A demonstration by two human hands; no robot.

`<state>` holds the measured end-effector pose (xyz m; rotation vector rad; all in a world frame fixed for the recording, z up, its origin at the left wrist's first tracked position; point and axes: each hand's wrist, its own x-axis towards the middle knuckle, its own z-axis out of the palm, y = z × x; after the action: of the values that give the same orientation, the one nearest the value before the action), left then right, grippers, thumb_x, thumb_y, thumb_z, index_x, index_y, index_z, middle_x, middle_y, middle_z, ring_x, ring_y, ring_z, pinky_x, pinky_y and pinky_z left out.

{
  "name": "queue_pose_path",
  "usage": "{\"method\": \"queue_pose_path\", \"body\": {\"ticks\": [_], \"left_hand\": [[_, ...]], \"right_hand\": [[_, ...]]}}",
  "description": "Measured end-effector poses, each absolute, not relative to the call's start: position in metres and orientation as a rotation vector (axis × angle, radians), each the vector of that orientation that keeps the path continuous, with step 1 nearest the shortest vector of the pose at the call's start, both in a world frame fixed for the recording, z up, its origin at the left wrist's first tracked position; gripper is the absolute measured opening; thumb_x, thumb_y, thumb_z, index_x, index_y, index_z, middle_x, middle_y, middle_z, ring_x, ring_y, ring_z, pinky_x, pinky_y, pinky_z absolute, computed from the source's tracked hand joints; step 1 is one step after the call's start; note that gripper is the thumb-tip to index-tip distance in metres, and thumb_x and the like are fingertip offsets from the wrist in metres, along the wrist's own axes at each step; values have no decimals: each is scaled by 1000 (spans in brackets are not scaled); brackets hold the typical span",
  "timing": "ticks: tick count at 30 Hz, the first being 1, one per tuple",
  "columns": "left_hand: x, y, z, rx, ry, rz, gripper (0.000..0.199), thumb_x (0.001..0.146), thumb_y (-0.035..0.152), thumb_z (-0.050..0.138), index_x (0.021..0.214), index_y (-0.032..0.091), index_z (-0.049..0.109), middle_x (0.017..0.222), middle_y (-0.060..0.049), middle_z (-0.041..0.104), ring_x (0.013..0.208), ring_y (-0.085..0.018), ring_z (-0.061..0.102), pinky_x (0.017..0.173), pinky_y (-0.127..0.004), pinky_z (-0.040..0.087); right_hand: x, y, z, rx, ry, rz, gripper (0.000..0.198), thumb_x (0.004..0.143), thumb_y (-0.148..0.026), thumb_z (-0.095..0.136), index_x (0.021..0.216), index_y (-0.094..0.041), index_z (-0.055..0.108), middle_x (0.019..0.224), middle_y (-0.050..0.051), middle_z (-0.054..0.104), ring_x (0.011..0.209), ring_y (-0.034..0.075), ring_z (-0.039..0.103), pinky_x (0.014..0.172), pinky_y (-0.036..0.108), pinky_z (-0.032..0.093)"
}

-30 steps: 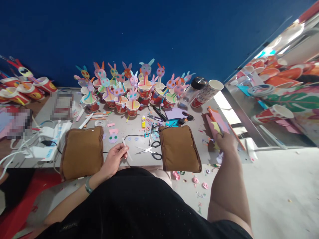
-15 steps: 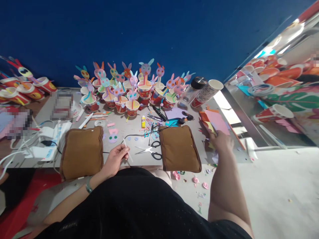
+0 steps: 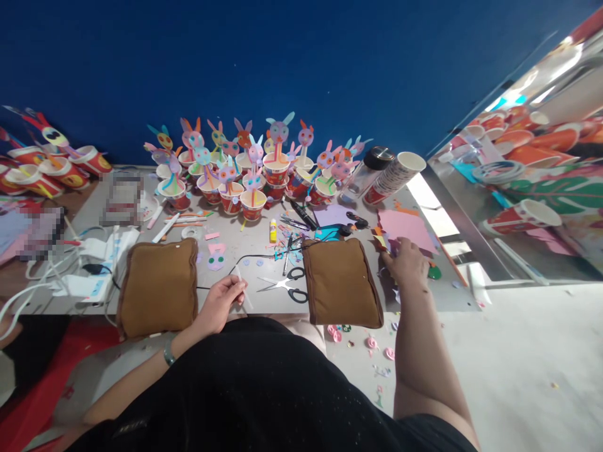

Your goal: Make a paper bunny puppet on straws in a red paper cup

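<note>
Low at the table's front edge, my left hand (image 3: pixel 223 302) pinches a thin, translucent whitish stick (image 3: pixel 245 290). My right hand (image 3: pixel 409 267) has its fingers apart over paper scraps (image 3: pixel 379 237), beside the pink paper sheets (image 3: pixel 407 227). A green round piece (image 3: pixel 434 272) shows by its wrist side. Black-handled scissors (image 3: pixel 282 284) lie spread on the table between the hands. Left of them is a purple paper rabbit face (image 3: pixel 217 258) with green eyes and pink ears.
Two brown pads (image 3: pixel 157 285) (image 3: pixel 343 282) lie at the front edge. Paper cups with rabbit figures (image 3: pixel 252 204) crowd the back, beside a bottle (image 3: pixel 372 164) and stacked cups (image 3: pixel 400 172). A yellow glue stick (image 3: pixel 273 231), pens, cables and a power strip (image 3: pixel 110 263) lie around.
My right hand has shifted slightly left, its fingers spreading. The pink paper now lies flatter, and the green round piece has come into view. My left hand stays with the stick.
</note>
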<state>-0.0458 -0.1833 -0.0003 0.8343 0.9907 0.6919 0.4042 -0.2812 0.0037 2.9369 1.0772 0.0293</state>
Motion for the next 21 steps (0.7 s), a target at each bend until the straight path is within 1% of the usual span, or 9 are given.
{"method": "queue_pose_path", "body": {"ticks": [4,7,9,13,15,18,21], "left_hand": [[-44,-185,2,824,998,677,52,58,54,90,70,16,57,69,4,58,55,-5,50,56,-20,39],[-43,-185,1,824,999,668,52,58,55,90,71,16,57,69,3,58,55,-5,50,56,-21,39],[-43,-185,-1,825,997,665,52,58,55,90,71,16,57,69,4,58,55,-5,50,56,-20,39],[-42,-186,-4,829,988,661,53,58,55,90,71,16,57,70,4,58,55,-5,50,56,-20,39],[-41,-186,-4,829,984,656,54,58,56,90,71,16,57,70,4,58,55,-5,50,56,-20,39],[-40,-187,-3,826,984,652,54,58,56,90,71,16,57,70,4,58,55,-5,50,56,-20,39],[-41,-188,-3,817,988,649,54,57,56,91,71,16,57,70,4,58,55,-5,50,56,-20,39]], "right_hand": [[406,-279,1,2942,1125,-13,42,96,-28,51,134,-9,50,125,24,61,99,32,65,80,39,47],[409,-280,-2,2865,1192,-27,34,98,-22,46,128,-11,56,126,22,60,93,28,64,77,37,45],[412,-281,-3,2800,1258,-24,34,98,-21,43,125,-13,62,131,21,59,93,27,64,76,37,45],[416,-280,-2,2689,1333,-46,42,99,-23,39,131,-19,66,137,19,56,97,30,65,79,39,48],[417,-279,-3,2655,1347,-79,44,100,-23,36,131,-16,67,134,21,58,99,32,66,82,42,49],[416,-275,-5,2645,1371,-144,43,100,-21,34,121,-9,70,123,25,63,103,35,66,86,45,48],[413,-271,-8,2685,1381,-171,39,98,-17,36,115,-7,69,118,28,64,106,36,65,89,47,47]]}}
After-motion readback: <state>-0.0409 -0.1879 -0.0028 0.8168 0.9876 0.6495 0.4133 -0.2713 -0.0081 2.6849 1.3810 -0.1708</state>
